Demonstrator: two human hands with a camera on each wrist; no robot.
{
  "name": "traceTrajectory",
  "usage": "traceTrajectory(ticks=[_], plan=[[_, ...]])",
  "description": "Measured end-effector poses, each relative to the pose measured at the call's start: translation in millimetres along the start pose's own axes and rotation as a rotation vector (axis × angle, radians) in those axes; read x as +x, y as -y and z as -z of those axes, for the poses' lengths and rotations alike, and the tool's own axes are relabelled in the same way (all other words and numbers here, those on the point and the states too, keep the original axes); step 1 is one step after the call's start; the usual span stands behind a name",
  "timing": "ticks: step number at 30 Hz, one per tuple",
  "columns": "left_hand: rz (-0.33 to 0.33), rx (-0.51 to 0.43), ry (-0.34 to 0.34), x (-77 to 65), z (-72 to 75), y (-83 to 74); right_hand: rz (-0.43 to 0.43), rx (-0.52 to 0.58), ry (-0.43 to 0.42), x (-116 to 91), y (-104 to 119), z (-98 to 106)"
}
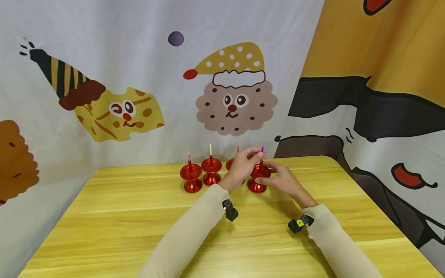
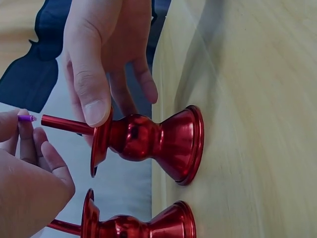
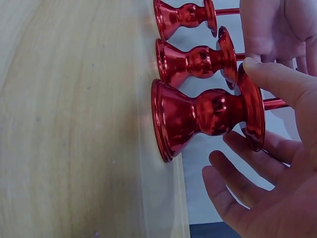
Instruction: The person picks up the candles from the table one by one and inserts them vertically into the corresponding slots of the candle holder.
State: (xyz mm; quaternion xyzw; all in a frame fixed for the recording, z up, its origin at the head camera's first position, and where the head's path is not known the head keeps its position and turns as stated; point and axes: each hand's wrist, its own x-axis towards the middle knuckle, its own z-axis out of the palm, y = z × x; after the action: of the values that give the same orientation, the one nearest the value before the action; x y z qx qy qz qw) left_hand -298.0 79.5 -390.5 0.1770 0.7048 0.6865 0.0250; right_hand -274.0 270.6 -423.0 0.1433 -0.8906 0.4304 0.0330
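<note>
My left hand pinches a thin purple candle between thumb and fingers. The candle's lower end points at the narrow tube of the rightmost red candle holder, with a small gap between them. My right hand holds that holder by its dish, thumb on the rim and fingers around the far side. The holder stands upright on its flared base. Left of it, another red holder is partly hidden behind my left hand in the head view; a reddish candle shows above it.
Two more red holders stand to the left, one with a pink candle, the other with a yellow candle. All are near the back edge of the wooden table. A printed curtain hangs right behind.
</note>
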Motion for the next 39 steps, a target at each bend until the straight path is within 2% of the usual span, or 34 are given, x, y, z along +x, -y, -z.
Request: traceTrajectory(ticks=[11,18,24,31,39], plan=[[-0.037,0.043,-0.046,5.9,-3.5,6.4,0.005,0.008,0.007,1.3,1.7,0.1],[-0.11,0.188,-0.025,4.5,-1.9,10.9,0.002,0.002,0.005,1.8,1.4,0.7],[-0.154,0.268,-0.004,2.3,-0.8,13.3,0.003,-0.005,0.001,1.6,0.9,1.1],[-0.2,0.296,0.006,1.2,-2.3,14.9,-0.007,-0.014,0.004,0.7,1.4,1.7],[-0.193,0.301,0.01,0.2,-1.9,17.1,-0.006,-0.007,0.006,-0.3,1.0,1.7]])
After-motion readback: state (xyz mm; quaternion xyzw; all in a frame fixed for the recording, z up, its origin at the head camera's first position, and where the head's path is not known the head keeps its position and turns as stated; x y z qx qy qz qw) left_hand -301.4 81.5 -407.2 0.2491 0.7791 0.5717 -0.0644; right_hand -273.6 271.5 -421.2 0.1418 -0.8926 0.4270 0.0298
